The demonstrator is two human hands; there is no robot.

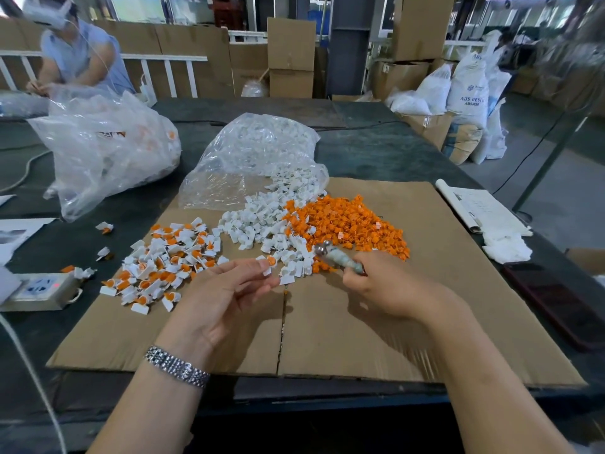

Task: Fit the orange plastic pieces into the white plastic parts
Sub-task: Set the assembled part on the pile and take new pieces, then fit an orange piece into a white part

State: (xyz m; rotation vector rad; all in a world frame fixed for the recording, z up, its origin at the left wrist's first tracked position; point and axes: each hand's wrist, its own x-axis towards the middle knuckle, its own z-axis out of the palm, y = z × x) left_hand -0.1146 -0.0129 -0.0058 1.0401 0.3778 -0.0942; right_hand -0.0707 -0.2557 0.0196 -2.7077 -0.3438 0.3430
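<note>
Warehouse clutter of cartons and resin sacks fills the upper frame, and below it a dark worktop (376,152) carries a flattened cardboard sheet (327,339) that serves as the sorting mat.

From the head view, the stock is laid out by stage, probably so each reach stays short. Loose white plastic parts (258,221) spill from a clear bag (248,152) at centre. The orange plastic pieces (347,221) are heaped just right of them, touching. Finished white-and-orange assemblies (163,260) lie at centre left.

The left hand (226,290) pinches one white part with an orange piece in it (269,263) at its fingertips, held up over the cardboard, seemingly to present it for seating. The right hand (379,286) grips a small metal-tipped tool (340,258), its tip pointing toward that part, likely to press the piece home.

A second person works at upper left beside another bag (108,152).
</note>
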